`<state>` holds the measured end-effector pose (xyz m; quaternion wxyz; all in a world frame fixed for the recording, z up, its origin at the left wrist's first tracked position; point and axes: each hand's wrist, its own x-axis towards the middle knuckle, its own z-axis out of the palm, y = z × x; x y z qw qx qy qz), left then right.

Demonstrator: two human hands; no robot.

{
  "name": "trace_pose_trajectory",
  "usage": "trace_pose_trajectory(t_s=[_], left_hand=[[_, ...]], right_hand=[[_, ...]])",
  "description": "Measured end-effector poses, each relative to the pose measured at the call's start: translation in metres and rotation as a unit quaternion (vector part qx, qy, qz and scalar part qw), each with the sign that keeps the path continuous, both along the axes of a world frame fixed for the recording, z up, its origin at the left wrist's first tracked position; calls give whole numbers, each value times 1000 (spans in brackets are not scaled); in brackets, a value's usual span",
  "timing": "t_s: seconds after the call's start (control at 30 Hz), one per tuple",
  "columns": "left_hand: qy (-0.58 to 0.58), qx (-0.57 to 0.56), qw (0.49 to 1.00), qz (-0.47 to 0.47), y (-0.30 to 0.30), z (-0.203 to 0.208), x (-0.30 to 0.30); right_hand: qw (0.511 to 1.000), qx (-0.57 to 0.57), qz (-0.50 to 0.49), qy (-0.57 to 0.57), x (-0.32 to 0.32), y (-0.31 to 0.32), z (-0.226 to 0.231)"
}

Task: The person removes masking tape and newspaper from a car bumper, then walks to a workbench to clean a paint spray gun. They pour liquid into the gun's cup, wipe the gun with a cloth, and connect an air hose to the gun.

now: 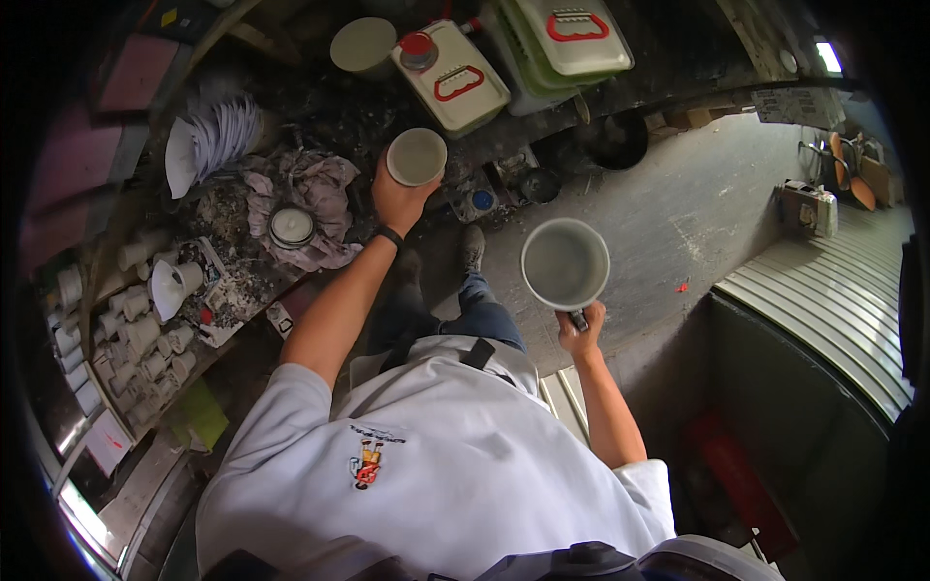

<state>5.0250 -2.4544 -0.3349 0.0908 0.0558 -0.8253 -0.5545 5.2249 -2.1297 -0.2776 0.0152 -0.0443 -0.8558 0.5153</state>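
Observation:
My left hand (402, 201) is wrapped round a pale paper-like cup (418, 157), held upright near the bench edge; its inside looks pale, and I cannot make out whether anything is in it. Out to the right, my right hand (581, 329) grips the dark handle of a large light-grey jug (565, 263) over the floor. The jug's wide mouth faces up and its inside looks grey. Left of my left hand, a small round tub with white contents (292, 227) stands on crumpled pinkish cloth or paper (334, 189).
White jerrycans with red handles (453, 77) stand at the back beside a round pale lid or bucket (363, 45). Stacked white filter cones (215, 140) and many small white cups (140, 339) crowd the left bench. A ribbed metal surface (823, 300) lies at right.

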Motion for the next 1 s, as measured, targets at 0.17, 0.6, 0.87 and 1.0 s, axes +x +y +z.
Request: trace_pose_trajectory(t_s=[0.17, 0.6, 0.87, 1.0], left_hand=[[-8, -8, 1000, -11, -14, -45, -16], [41, -298, 950, -89, -211, 49, 114], [6, -286, 952, -112, -268, 48, 88], [50, -197, 956, -210, -276, 123, 114]], right_hand=[[992, 86, 9, 93, 19, -23, 23], [991, 69, 109, 23, -9, -161, 50], [963, 119, 216, 107, -21, -237, 68], [966, 144, 211, -39, -14, -246, 79]])
